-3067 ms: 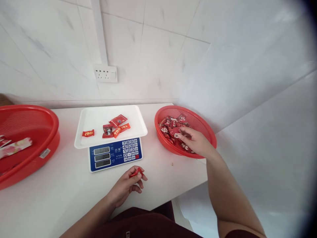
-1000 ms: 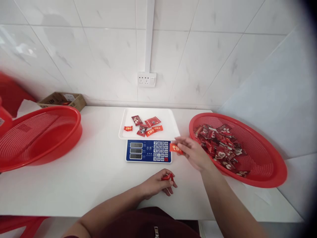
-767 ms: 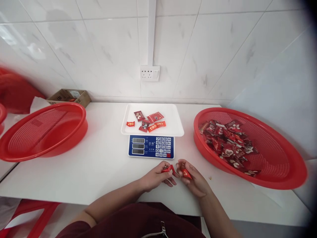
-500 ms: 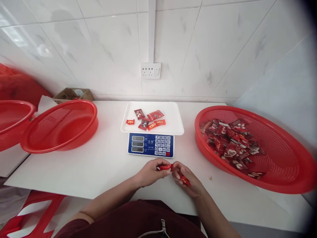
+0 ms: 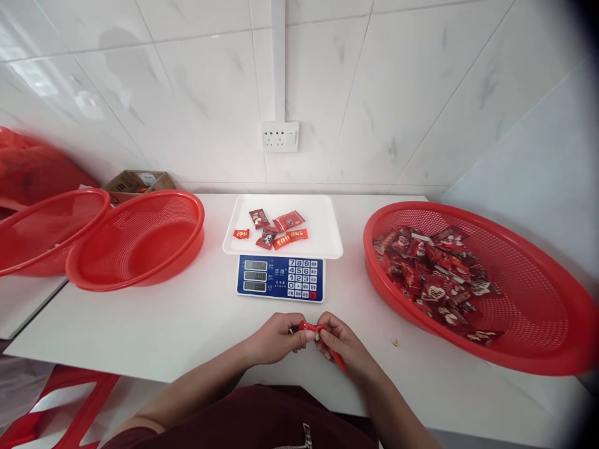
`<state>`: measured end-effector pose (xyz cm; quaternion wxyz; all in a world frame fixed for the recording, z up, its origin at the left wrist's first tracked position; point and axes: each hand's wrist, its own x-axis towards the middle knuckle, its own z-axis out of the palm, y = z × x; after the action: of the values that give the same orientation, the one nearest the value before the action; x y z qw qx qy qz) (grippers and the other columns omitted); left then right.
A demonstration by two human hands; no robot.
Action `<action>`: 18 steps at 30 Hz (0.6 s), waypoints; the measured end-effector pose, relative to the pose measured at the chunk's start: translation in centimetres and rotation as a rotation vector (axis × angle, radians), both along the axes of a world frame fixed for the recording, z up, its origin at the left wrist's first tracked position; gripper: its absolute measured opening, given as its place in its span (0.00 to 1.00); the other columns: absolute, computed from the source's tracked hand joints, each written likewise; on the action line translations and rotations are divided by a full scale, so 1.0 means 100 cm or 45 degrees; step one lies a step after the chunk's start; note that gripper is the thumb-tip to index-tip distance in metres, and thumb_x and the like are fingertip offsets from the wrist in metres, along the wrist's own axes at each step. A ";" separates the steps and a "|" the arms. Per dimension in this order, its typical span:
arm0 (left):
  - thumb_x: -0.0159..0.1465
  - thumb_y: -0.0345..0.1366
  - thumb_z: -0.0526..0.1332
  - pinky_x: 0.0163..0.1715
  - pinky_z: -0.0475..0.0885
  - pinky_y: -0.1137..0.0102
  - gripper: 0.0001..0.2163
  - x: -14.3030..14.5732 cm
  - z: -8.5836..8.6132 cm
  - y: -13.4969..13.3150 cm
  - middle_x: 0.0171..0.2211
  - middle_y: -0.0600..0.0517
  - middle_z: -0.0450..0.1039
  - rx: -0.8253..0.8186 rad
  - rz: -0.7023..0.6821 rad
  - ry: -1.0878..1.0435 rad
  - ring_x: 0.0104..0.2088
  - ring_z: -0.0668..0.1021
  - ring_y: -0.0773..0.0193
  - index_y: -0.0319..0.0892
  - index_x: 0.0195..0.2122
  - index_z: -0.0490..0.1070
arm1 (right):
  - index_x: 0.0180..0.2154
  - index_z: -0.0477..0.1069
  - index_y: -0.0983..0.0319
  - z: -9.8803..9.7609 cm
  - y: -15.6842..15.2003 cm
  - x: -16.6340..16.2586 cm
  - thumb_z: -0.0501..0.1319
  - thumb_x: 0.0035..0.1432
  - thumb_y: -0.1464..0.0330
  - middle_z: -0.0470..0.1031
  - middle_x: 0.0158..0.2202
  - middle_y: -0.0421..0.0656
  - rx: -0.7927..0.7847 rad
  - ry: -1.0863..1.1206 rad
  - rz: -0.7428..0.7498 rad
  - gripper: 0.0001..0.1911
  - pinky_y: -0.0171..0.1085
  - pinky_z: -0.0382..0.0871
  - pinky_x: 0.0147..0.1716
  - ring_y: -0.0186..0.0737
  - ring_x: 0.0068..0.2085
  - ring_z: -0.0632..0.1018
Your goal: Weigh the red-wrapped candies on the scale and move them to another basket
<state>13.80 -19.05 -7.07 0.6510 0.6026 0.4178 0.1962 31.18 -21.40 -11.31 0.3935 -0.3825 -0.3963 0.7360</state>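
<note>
My left hand (image 5: 279,337) and my right hand (image 5: 345,347) meet over the table in front of the scale. Between their fingertips is a small red-wrapped snack packet (image 5: 309,326), with a pale bit showing at its right end. Both hands pinch it, one at each end. A second red piece (image 5: 337,360) sticks out below the fingers of my right hand; whether it is a separate packet is unclear. Just beyond the hands stands a blue digital scale (image 5: 281,278), its white tray (image 5: 322,234) bearing several red and maroon packets (image 5: 289,220).
At the right, a large red basket (image 5: 528,262) holds a heap of wrapped snacks (image 5: 435,274). Two red baskets (image 5: 135,240) stand at the left, before an open cardboard box (image 5: 140,181). A tiny crumb (image 5: 395,343) lies right of my hands. A tiled wall closes the back.
My fingers have shifted on the packet, and a pale bit shows more clearly at its end. The two left baskets have slid to the right. The view has shifted slightly.
</note>
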 end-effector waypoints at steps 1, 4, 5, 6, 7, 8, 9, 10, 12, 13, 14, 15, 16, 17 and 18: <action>0.59 0.47 0.57 0.25 0.64 0.70 0.14 -0.002 0.002 0.002 0.21 0.54 0.65 0.021 0.008 -0.019 0.22 0.68 0.67 0.42 0.23 0.66 | 0.26 0.62 0.56 0.001 0.000 0.000 0.61 0.51 0.54 0.64 0.19 0.35 -0.001 0.011 0.002 0.14 0.33 0.46 0.19 0.31 0.17 0.60; 0.62 0.48 0.53 0.26 0.65 0.71 0.16 -0.012 0.014 0.017 0.22 0.53 0.67 0.230 0.142 -0.008 0.24 0.69 0.66 0.42 0.25 0.66 | 0.26 0.63 0.56 0.001 0.001 -0.001 0.61 0.51 0.54 0.63 0.20 0.35 -0.005 0.026 0.004 0.14 0.33 0.44 0.18 0.30 0.17 0.58; 0.63 0.48 0.52 0.26 0.65 0.71 0.16 -0.017 0.021 0.026 0.23 0.53 0.67 0.341 0.203 0.043 0.24 0.70 0.66 0.41 0.25 0.65 | 0.27 0.64 0.56 0.001 0.002 -0.001 0.61 0.51 0.55 0.63 0.21 0.35 -0.007 0.025 0.009 0.13 0.33 0.43 0.18 0.30 0.17 0.58; 0.63 0.47 0.51 0.26 0.64 0.72 0.16 -0.021 0.028 0.037 0.23 0.53 0.67 0.469 0.267 0.119 0.25 0.69 0.66 0.41 0.26 0.65 | 0.28 0.65 0.56 0.000 0.002 -0.001 0.62 0.51 0.55 0.64 0.21 0.36 -0.009 0.022 0.016 0.13 0.33 0.43 0.18 0.30 0.17 0.58; 0.63 0.47 0.51 0.25 0.64 0.72 0.17 -0.025 0.036 0.049 0.23 0.53 0.66 0.613 0.329 0.216 0.25 0.69 0.66 0.41 0.26 0.65 | 0.29 0.66 0.56 0.000 0.002 -0.001 0.62 0.51 0.55 0.64 0.22 0.36 -0.013 0.019 0.022 0.12 0.33 0.43 0.18 0.30 0.17 0.59; 0.64 0.47 0.50 0.25 0.63 0.72 0.17 -0.029 0.044 0.062 0.23 0.53 0.66 0.768 0.387 0.324 0.25 0.69 0.65 0.40 0.26 0.66 | 0.30 0.66 0.56 -0.001 0.001 -0.001 0.62 0.51 0.56 0.65 0.22 0.36 -0.017 0.016 0.027 0.12 0.33 0.43 0.18 0.30 0.17 0.59; 0.64 0.46 0.50 0.26 0.64 0.71 0.16 -0.032 0.051 0.075 0.23 0.53 0.67 0.932 0.436 0.432 0.26 0.70 0.64 0.40 0.26 0.66 | 0.30 0.67 0.56 -0.002 0.001 0.000 0.62 0.51 0.56 0.65 0.23 0.37 -0.021 0.015 0.032 0.12 0.33 0.43 0.18 0.29 0.18 0.60; 0.64 0.44 0.50 0.29 0.65 0.70 0.15 -0.034 0.056 0.087 0.26 0.52 0.69 1.091 0.469 0.535 0.29 0.71 0.62 0.40 0.28 0.67 | 0.31 0.67 0.57 -0.003 0.001 0.000 0.62 0.51 0.56 0.65 0.23 0.37 -0.024 0.017 0.034 0.12 0.34 0.44 0.18 0.29 0.18 0.60; 0.64 0.42 0.53 0.38 0.67 0.64 0.11 -0.038 0.060 0.107 0.35 0.48 0.72 1.353 0.501 0.711 0.39 0.72 0.56 0.41 0.34 0.70 | 0.31 0.67 0.57 -0.004 0.000 0.000 0.62 0.51 0.57 0.65 0.24 0.37 -0.026 0.027 0.028 0.12 0.34 0.44 0.19 0.29 0.18 0.61; 0.63 0.41 0.54 0.42 0.67 0.61 0.10 -0.038 0.060 0.112 0.40 0.46 0.72 1.445 0.508 0.768 0.44 0.71 0.54 0.41 0.38 0.70 | 0.32 0.68 0.58 -0.004 0.000 0.001 0.62 0.51 0.57 0.65 0.24 0.37 -0.028 0.034 0.021 0.12 0.34 0.44 0.19 0.28 0.18 0.61; 0.62 0.40 0.56 0.46 0.66 0.59 0.11 -0.039 0.059 0.114 0.43 0.45 0.71 1.507 0.517 0.795 0.47 0.69 0.52 0.41 0.41 0.69 | 0.32 0.68 0.58 -0.003 0.000 0.001 0.63 0.51 0.57 0.65 0.24 0.37 -0.033 0.043 0.013 0.12 0.33 0.44 0.19 0.28 0.18 0.61; 0.62 0.39 0.56 0.48 0.65 0.58 0.12 -0.039 0.058 0.112 0.46 0.44 0.70 1.545 0.522 0.784 0.49 0.68 0.52 0.41 0.44 0.69 | 0.32 0.68 0.58 -0.003 0.000 0.001 0.63 0.51 0.57 0.65 0.24 0.37 -0.042 0.051 0.004 0.12 0.33 0.44 0.19 0.28 0.18 0.61; 0.62 0.38 0.57 0.49 0.65 0.57 0.12 -0.039 0.058 0.107 0.46 0.44 0.70 1.560 0.513 0.735 0.50 0.69 0.53 0.41 0.45 0.68 | 0.32 0.68 0.58 -0.002 0.001 0.001 0.63 0.50 0.57 0.65 0.23 0.37 -0.053 0.060 -0.005 0.12 0.33 0.44 0.19 0.28 0.18 0.60; 0.62 0.37 0.56 0.49 0.66 0.59 0.11 -0.038 0.061 0.099 0.46 0.45 0.71 1.561 0.476 0.657 0.49 0.70 0.55 0.41 0.45 0.68 | 0.31 0.68 0.58 -0.002 0.001 0.001 0.63 0.50 0.57 0.65 0.23 0.37 -0.065 0.067 -0.013 0.13 0.33 0.44 0.19 0.28 0.18 0.60; 0.63 0.35 0.55 0.47 0.68 0.61 0.11 -0.037 0.066 0.088 0.44 0.45 0.72 1.557 0.411 0.556 0.48 0.71 0.57 0.41 0.45 0.68 | 0.31 0.68 0.58 -0.001 0.001 0.000 0.64 0.50 0.56 0.65 0.23 0.37 -0.076 0.071 -0.022 0.13 0.33 0.44 0.19 0.28 0.18 0.60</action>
<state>10.13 -10.25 -0.43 0.0552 0.8189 0.4386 0.3661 31.21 -21.29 -11.43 0.3992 -0.3766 -0.3599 0.7545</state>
